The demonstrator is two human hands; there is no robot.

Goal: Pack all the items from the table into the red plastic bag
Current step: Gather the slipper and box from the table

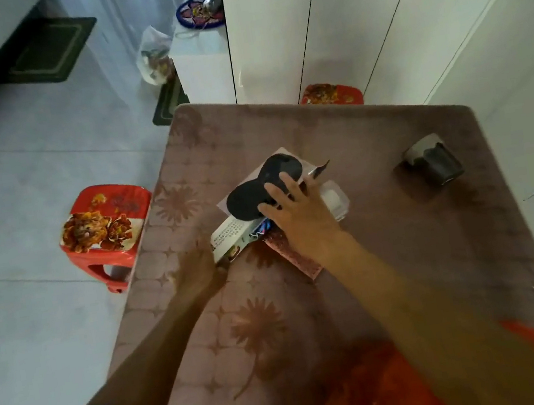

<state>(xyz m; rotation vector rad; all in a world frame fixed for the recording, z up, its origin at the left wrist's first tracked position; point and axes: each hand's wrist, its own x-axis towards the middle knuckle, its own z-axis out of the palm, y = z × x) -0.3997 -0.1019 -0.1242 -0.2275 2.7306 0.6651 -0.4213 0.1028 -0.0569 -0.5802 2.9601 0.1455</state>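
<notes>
A pile of items lies mid-table: a black eye mask (256, 186) on a white sheet, a white printed box (229, 239) under it, a clear plastic case (336, 200) to the right and a reddish patterned packet (292, 255) in front. My right hand (294, 212) rests on top of the pile, fingers spread over the mask's near edge. My left hand (195, 268) touches the box's near-left end; it is blurred and its grip is unclear. The red plastic bag (407, 386) lies at the table's near edge under my right forearm.
A dark grey cup-like object (436, 161) lies on its side at the table's right. The table (404, 251) has a mauve flowered cover. Two red stools stand by it, one at the left (103, 227) and one behind (331, 94). White cabinets (369, 13) stand behind.
</notes>
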